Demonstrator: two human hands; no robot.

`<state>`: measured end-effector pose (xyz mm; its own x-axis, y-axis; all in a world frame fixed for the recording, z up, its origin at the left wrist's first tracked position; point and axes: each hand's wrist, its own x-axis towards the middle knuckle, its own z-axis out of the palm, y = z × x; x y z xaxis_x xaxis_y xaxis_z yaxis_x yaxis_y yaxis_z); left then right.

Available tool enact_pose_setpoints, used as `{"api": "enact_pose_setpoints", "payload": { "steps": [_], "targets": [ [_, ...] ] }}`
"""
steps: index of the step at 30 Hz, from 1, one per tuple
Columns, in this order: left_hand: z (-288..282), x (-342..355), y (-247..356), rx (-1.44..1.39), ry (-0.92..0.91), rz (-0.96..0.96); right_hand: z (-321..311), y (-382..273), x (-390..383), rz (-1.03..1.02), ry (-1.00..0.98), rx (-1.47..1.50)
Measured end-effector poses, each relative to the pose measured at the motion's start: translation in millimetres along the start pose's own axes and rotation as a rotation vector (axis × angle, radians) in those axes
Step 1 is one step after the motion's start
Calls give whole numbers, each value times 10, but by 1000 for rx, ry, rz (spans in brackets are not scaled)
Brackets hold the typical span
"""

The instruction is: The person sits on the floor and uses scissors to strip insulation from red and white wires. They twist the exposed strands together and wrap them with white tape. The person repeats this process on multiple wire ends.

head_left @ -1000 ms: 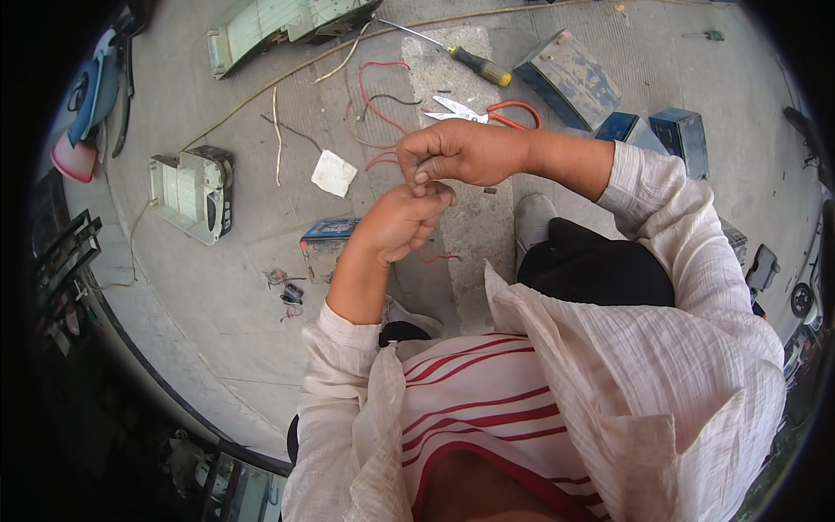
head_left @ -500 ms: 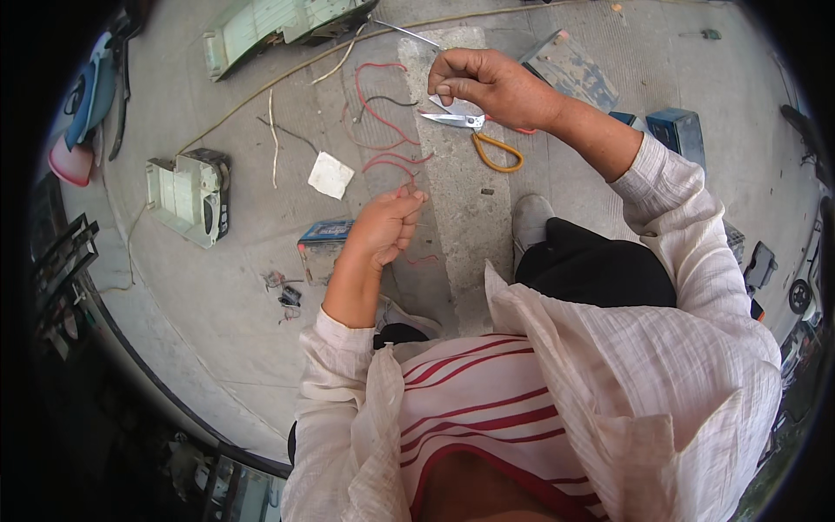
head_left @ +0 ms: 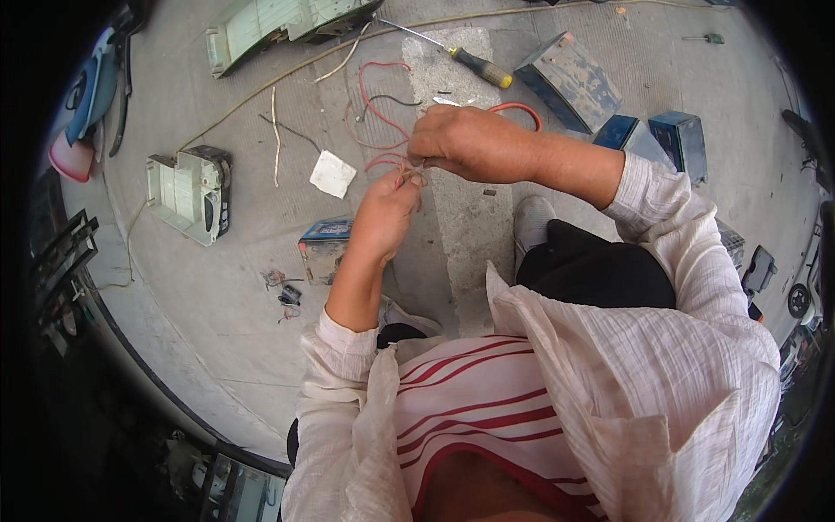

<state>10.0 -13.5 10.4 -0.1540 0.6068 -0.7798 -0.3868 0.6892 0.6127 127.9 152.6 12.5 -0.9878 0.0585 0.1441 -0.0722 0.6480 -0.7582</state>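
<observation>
My left hand [head_left: 384, 213] pinches a thin red wire [head_left: 383, 160] between thumb and fingers. Beside its fingertips my right hand [head_left: 465, 143] is closed, palm down, fingers bent toward the same wire; what they hold is hidden. Past the hands, more of the red wire [head_left: 379, 109] and a black wire [head_left: 396, 99] curl on the concrete. Under my right hand and wrist lies a pair of scissors, mostly covered, with its red handle loop [head_left: 527, 110] showing. A screwdriver [head_left: 480, 66] with a black and yellow handle lies beyond.
A dusty battery [head_left: 570, 83] and blue boxes [head_left: 678, 143] stand at the right. One more blue-topped box [head_left: 323, 248] is by my left forearm. A white scrap [head_left: 332, 174], pale casings [head_left: 187, 193] and a long cable [head_left: 287, 74] lie on the floor. Small electrical parts [head_left: 289, 296] are at lower left.
My right hand has come down and left to meet my left hand at the wire. The screwdriver handle is now uncovered, while the scissors' blades and yellow handle are hidden.
</observation>
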Motion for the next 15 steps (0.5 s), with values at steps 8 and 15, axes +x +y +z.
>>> {"api": "enact_pose_setpoints", "payload": {
  "steps": [8,15],
  "targets": [
    [22,28,-62,70,26,31,-32,-31,9,-49,40,-89],
    [125,-40,62,68,-39,-48,12,-81,38,-122,21,38]
  ]
}}
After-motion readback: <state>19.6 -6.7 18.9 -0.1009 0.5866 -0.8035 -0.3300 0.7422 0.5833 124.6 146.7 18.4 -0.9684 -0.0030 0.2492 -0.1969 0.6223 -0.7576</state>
